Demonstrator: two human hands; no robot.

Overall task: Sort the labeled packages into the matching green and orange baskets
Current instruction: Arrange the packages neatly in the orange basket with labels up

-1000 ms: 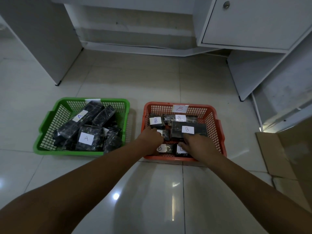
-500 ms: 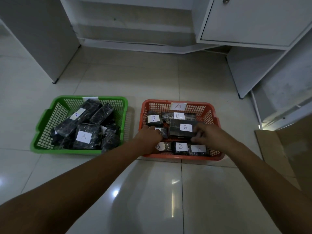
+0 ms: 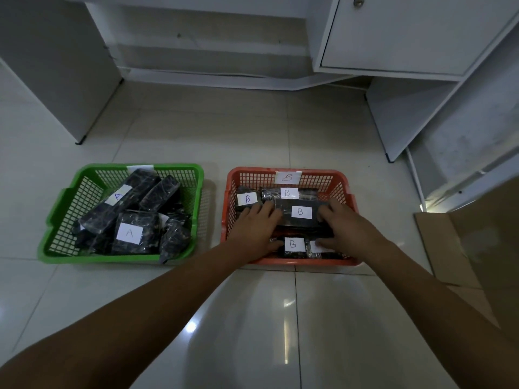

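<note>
On the left of the tiled floor, the green basket point(image 3: 98, 258) holds several dark wrapped packages, two showing white A labels point(image 3: 129, 233). The orange basket point(image 3: 309, 261) beside it, tagged B on its far wall, holds several dark packages with B labels. Both my hands are inside the orange basket. My left hand point(image 3: 255, 226) lies with fingers stretched against the left end of the middle B package point(image 3: 300, 213). My right hand point(image 3: 345, 226) presses on that package's right end, its thumb over a label in the front row. The hands hide the packages under them.
White cabinet panels and a cupboard door point(image 3: 407, 32) stand behind the baskets. A flattened cardboard box point(image 3: 463, 248) lies at the right. Glossy floor tiles point(image 3: 266, 318) spread in front of the baskets, under my forearms.
My right hand moved from the basket's front row up to the right end of the middle B package. My left hand slid a little forward onto its left end.
</note>
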